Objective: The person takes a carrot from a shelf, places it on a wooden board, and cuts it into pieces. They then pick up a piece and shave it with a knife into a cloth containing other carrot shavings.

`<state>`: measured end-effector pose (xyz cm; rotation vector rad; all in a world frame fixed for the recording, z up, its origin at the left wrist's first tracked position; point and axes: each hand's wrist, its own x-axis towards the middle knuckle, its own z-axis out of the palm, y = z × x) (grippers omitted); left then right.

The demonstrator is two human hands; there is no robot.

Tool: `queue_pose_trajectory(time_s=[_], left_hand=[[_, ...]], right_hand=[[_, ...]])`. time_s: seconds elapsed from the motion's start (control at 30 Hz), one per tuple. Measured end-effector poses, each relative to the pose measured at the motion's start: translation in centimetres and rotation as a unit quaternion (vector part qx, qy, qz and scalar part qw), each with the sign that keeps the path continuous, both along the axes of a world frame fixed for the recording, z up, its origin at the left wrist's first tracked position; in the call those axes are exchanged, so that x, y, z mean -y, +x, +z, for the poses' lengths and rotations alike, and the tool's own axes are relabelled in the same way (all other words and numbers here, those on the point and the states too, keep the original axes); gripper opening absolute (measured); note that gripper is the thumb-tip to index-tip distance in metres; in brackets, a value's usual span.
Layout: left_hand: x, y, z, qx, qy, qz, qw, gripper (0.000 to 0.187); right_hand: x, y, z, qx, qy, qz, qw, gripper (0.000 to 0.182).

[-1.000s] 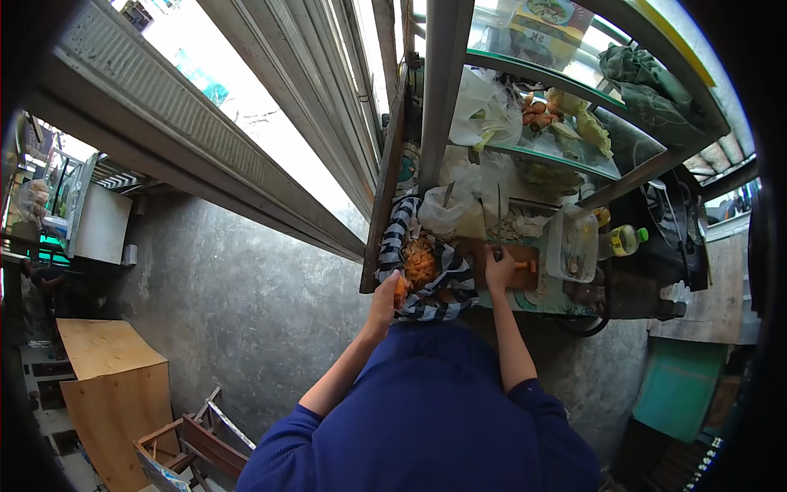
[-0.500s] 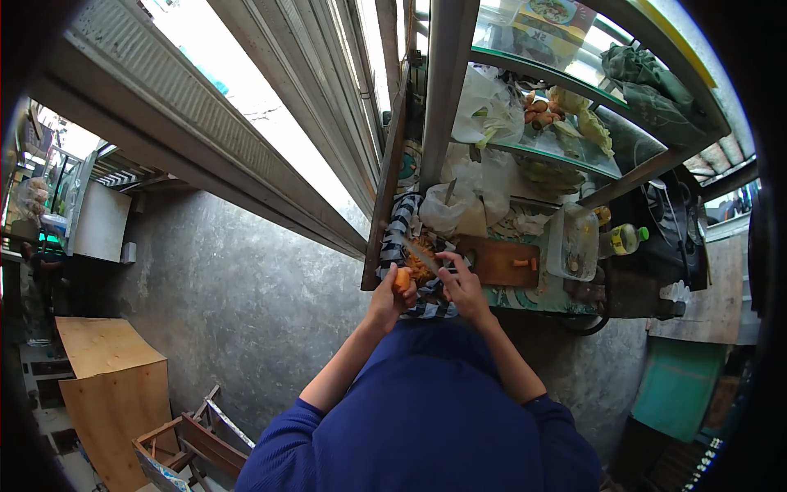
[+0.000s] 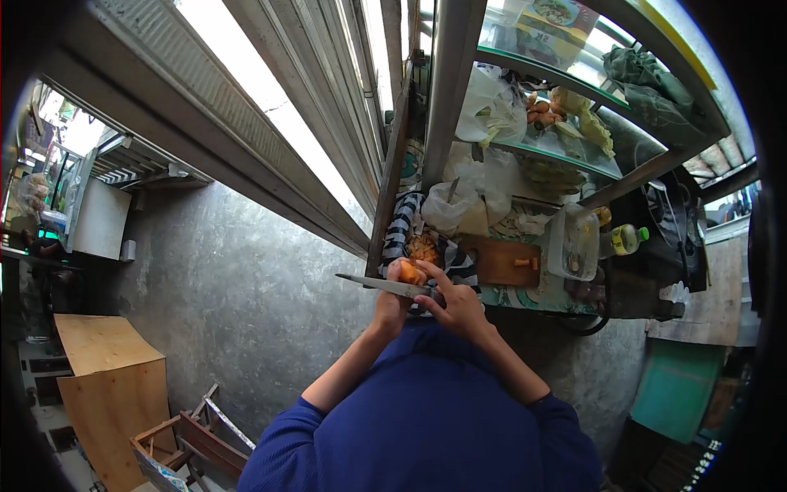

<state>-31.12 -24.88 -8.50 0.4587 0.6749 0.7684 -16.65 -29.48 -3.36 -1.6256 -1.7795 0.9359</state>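
Note:
My left hand (image 3: 390,307) is closed around a peeled orange carrot (image 3: 409,272). My right hand (image 3: 461,307) grips a knife (image 3: 379,284) by its handle, fingertips close to the carrot. The long blade points left and crosses in front of the carrot and my left hand. Just beyond both hands, a heap of carrot shreds (image 3: 423,248) lies in a black-and-white checkered plastic bag (image 3: 402,220). Part of that bag is hidden behind my hands.
Right of the bag, a wooden cutting board (image 3: 496,261) carries small carrot pieces (image 3: 526,263). Beside it stand a clear plastic container (image 3: 572,246) and a green-capped bottle (image 3: 625,239). White plastic bags (image 3: 447,207) lie behind, below a glass cabinet (image 3: 549,156) holding vegetables.
The knife has swung from pointing away over the shreds to lying leftward across the carrot, nearer my body. My hands have come closer together.

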Motion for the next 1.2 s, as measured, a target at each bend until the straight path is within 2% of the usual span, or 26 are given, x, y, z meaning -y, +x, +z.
queue_pose_trajectory(time_s=[0.13, 0.27, 0.33, 0.37, 0.43, 0.6, 0.73, 0.77, 1.0, 1.07, 1.1, 1.17, 1.2], left_hand=[[0.5, 0.9, 2.7, -0.023, 0.006, 0.035, 0.999, 0.031], [1.0, 0.8, 1.6, -0.016, -0.009, 0.044, 0.999, 0.036], [1.3, 0.9, 2.4, -0.112, 0.008, 0.007, 0.994, 0.037], [1.2, 0.7, 1.9, -0.112, 0.008, 0.007, 0.994, 0.037], [0.6, -0.1, 1.0, -0.15, 0.11, -0.051, 0.981, 0.036], [0.8, 0.2, 1.5, -0.098, 0.099, -0.009, 0.99, 0.033], [1.1, 1.3, 3.0, -0.036, 0.075, 0.067, 0.994, 0.03], [1.2, 1.5, 2.9, -0.036, 0.074, 0.066, 0.994, 0.03], [1.2, 2.0, 3.2, -0.069, 0.062, 0.065, 0.994, 0.026], [1.2, 1.9, 3.0, -0.076, 0.063, 0.069, 0.993, 0.025], [1.1, 1.8, 2.7, -0.073, 0.065, 0.079, 0.992, 0.025], [1.0, 1.6, 2.3, -0.069, 0.066, 0.09, 0.991, 0.025], [0.7, 1.4, 2.4, -0.088, 0.091, 0.079, 0.989, 0.025]], right_hand=[[0.2, -0.1, -0.2, -0.026, 0.004, -0.023, 0.999, 0.055], [0.1, -0.1, -0.5, -0.062, 0.007, -0.039, 0.997, 0.051], [0.0, 0.1, -1.1, -0.068, 0.028, -0.04, 0.997, 0.051], [0.0, 0.2, -1.3, -0.073, 0.05, -0.041, 0.995, 0.05], [0.0, 0.4, -0.5, -0.062, 0.033, -0.033, 0.997, 0.05], [0.2, 0.3, -0.2, -0.037, 0.023, -0.028, 0.999, 0.052], [0.3, 0.0, 0.4, -0.094, -0.003, -0.065, 0.993, 0.052], [0.3, 0.0, 0.5, -0.124, -0.017, -0.071, 0.99, 0.052], [0.2, -0.5, 0.5, -0.108, 0.004, -0.066, 0.992, 0.05], [0.3, -0.4, 0.3, -0.182, -0.02, -0.079, 0.98, 0.048], [0.3, -0.2, 0.3, -0.182, -0.02, -0.077, 0.98, 0.048], [0.2, 0.2, 0.4, -0.279, -0.088, -0.049, 0.955, 0.05], [0.1, 0.3, 0.7, -0.279, -0.088, -0.049, 0.955, 0.05]])
